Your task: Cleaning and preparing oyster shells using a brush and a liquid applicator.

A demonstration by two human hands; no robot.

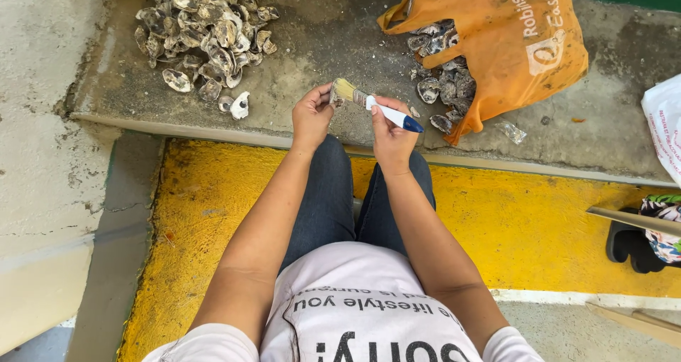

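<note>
Two bare hands are working together over the knees: the right hand [392, 131] is gripping a paintbrush [374, 105] by its white, blue-tipped handle, while the left hand [312, 114] is closing around a small oyster shell [335, 96], which the pale bristles are touching. Beyond the hands, a heap of oyster shells [203, 32] is lying on the concrete step [319, 43] at upper left. More shells are spilling from an orange bag [511, 39] at right, just beside the right hand.
</note>
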